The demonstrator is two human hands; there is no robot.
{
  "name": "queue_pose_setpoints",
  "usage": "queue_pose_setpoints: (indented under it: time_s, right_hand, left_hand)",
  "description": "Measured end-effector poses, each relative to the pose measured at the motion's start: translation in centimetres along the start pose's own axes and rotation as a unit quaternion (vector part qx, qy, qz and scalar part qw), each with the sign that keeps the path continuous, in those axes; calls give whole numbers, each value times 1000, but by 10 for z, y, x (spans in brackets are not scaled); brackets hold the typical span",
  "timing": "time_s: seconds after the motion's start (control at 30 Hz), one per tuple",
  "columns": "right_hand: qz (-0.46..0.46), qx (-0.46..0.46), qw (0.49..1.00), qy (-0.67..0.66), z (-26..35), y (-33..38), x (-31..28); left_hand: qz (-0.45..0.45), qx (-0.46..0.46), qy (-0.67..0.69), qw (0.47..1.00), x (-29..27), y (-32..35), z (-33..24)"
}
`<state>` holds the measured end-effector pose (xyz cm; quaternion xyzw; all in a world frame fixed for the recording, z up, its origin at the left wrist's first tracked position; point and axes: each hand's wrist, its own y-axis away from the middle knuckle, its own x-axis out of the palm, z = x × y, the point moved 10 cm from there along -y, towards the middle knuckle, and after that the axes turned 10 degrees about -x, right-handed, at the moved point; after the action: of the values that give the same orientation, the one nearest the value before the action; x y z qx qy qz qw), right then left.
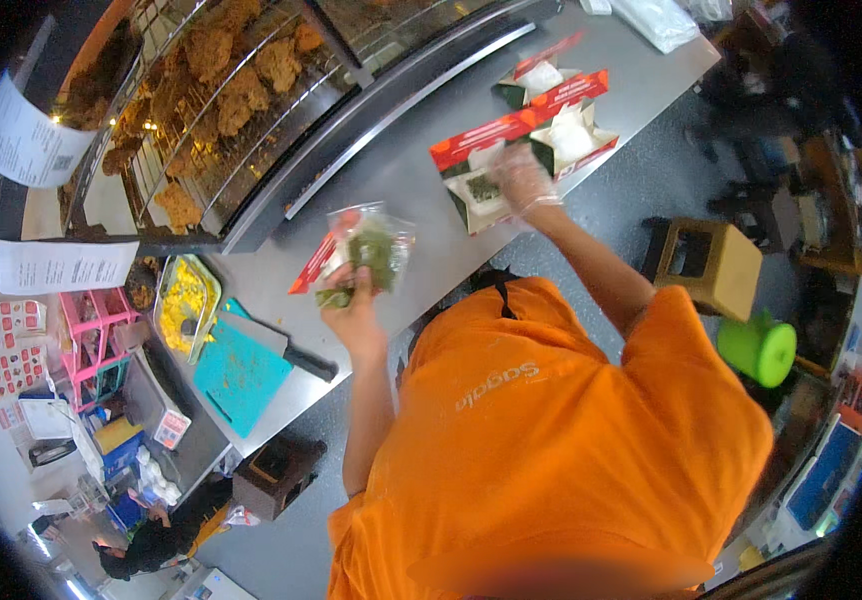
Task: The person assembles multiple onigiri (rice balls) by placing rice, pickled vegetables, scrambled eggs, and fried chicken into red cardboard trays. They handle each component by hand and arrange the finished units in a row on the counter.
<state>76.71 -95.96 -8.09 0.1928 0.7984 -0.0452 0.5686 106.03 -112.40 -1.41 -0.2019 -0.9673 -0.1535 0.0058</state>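
Note:
My left hand [354, 312] is closed around a clear plastic bag [379, 252] of dark green flakes, held above the steel counter. A red-and-white piece shows beside the bag. My right hand [525, 180], in a clear plastic glove, is over an open takeaway box [477, 212] with red flaps. Its fingers are bent together and partly blurred; what they hold cannot be made out. Dark green flakes [484, 186] lie on the pale food in that box. Beyond it stand a second open box with white food [571, 136] and a third box [541, 80].
A display case of fried pieces [241, 85] borders the counter's far side. To the left are a knife [306, 362], a teal cutting board [241, 370] and a tray of yellow chopped food [187, 305]. A brown stool [709, 268] and a green container [756, 350] stand right.

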Motion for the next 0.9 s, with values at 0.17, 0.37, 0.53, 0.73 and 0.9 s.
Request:
queue_pose_setpoints:
  time_s: [0.17,0.37,0.53,0.73,0.9]
  right_hand:
    - [-336,141,747,-556,-35,63,-85]
    - [-109,152,441,-878,-36,73,-33]
    - [-194,195,442,-854,-106,84,-19]
    - [-333,171,264,-889,-135,80,3]
    - [-394,315,533,-679,-181,95,79]
  left_hand:
    - [53,-5,-24,998,93,3,18]
    - [197,43,-135,970,204,19,7]
    - [214,174,-262,925,289,14,-24]
    - [286,181,-291,895,406,-20,-17]
    - [331,294,-374,815,476,-56,-26]
